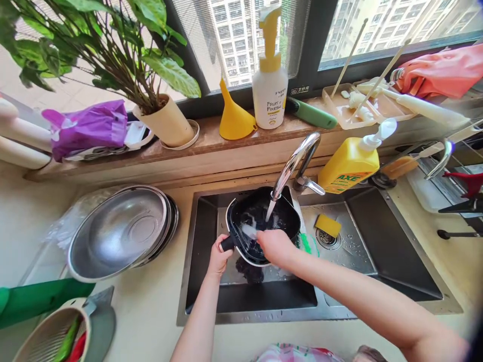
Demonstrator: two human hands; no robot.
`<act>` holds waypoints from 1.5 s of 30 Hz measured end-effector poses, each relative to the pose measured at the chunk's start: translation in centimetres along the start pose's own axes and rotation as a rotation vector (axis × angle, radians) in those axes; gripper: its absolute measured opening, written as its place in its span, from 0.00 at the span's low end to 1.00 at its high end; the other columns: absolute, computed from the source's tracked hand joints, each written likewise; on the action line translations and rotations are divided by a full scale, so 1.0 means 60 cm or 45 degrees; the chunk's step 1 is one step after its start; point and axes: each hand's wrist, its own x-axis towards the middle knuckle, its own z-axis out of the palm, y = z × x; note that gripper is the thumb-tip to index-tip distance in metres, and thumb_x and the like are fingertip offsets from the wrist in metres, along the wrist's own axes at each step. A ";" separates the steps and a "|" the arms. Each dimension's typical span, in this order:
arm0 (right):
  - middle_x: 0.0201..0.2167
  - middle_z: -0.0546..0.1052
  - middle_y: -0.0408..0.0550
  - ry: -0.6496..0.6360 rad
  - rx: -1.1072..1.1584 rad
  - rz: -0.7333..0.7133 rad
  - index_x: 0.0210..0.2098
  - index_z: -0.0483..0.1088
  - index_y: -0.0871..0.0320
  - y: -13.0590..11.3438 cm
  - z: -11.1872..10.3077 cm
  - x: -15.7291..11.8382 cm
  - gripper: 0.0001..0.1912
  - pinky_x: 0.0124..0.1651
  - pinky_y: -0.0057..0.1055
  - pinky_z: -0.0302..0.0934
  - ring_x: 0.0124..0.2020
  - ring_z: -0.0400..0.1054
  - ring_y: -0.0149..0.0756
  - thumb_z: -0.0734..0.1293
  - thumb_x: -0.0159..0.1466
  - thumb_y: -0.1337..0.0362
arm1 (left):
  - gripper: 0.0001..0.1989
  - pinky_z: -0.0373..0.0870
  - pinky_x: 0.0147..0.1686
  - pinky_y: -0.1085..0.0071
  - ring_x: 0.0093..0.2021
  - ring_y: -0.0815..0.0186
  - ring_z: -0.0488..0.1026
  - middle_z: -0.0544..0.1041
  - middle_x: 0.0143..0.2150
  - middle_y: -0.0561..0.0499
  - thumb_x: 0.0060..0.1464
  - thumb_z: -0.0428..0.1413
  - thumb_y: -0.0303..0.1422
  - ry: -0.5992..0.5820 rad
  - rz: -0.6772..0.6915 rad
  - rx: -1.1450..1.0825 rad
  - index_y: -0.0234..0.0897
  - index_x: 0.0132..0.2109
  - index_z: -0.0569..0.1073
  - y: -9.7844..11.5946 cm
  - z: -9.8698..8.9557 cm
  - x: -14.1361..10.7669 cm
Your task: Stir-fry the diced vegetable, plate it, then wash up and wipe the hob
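Note:
My left hand (pixel 218 257) is closed round the short black handle (pixel 227 244) of a black air fryer basket (pixel 290 217), which sits in the left sink bowl. Water runs from the chrome faucet (pixel 302 148) into the basket. Over the basket's near side, my right hand (pixel 277 246) is closed, its fingers pointing inward. A blurred whitish thing (pixel 249 231) shows at those fingertips; its kind cannot be made out. Just right of the basket, on the sink divider, lies a green and white item (pixel 307 244), partly hidden by my right forearm.
A yellow sponge (pixel 328 225) lies by the drain in the right bowl. Stacked metal basins (pixel 121 231) stand left of the sink. Behind it are a yellow AXE bottle (pixel 349 163), a pump bottle (pixel 269 95), a yellow funnel (pixel 234 118) and a potted plant (pixel 166 120).

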 end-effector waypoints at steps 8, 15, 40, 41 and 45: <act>0.37 0.79 0.55 -0.078 -0.144 -0.202 0.37 0.76 0.59 0.016 -0.039 0.030 0.10 0.41 0.31 0.62 0.42 0.73 0.45 0.63 0.60 0.70 | 0.17 0.60 0.26 0.76 0.26 0.72 0.62 0.64 0.27 0.59 0.29 0.54 0.30 -0.020 0.018 0.059 0.38 0.33 0.66 -0.006 -0.002 -0.008; 0.44 0.77 0.64 0.066 -0.125 0.260 0.47 0.72 0.66 0.109 -0.036 0.062 0.17 0.44 0.34 0.62 0.46 0.72 0.47 0.55 0.66 0.69 | 0.14 0.55 0.27 0.77 0.26 0.73 0.59 0.64 0.26 0.59 0.30 0.52 0.27 -0.006 0.101 0.338 0.36 0.32 0.68 0.010 -0.022 -0.018; 0.40 0.79 0.49 0.220 0.508 0.348 0.45 0.73 0.57 0.052 0.086 0.030 0.17 0.41 0.25 0.59 0.43 0.72 0.36 0.55 0.68 0.62 | 0.11 0.66 0.40 0.68 0.41 0.60 0.73 0.75 0.33 0.51 0.42 0.51 0.22 -0.371 0.272 1.814 0.40 0.34 0.69 0.176 0.096 0.011; 0.41 0.78 0.51 0.247 0.516 0.415 0.47 0.72 0.58 0.059 0.089 0.026 0.18 0.42 0.26 0.59 0.44 0.72 0.36 0.53 0.69 0.62 | 0.10 0.66 0.41 0.67 0.41 0.59 0.73 0.76 0.34 0.50 0.43 0.51 0.22 -0.432 0.277 1.880 0.40 0.33 0.69 0.191 0.102 0.014; 0.37 0.78 0.56 0.204 0.520 0.641 0.47 0.71 0.63 0.066 0.137 -0.032 0.16 0.40 0.28 0.60 0.41 0.73 0.41 0.54 0.67 0.69 | 0.09 0.68 0.40 0.64 0.40 0.56 0.76 0.77 0.37 0.45 0.47 0.52 0.24 -0.639 0.244 2.097 0.39 0.37 0.69 0.237 0.123 0.025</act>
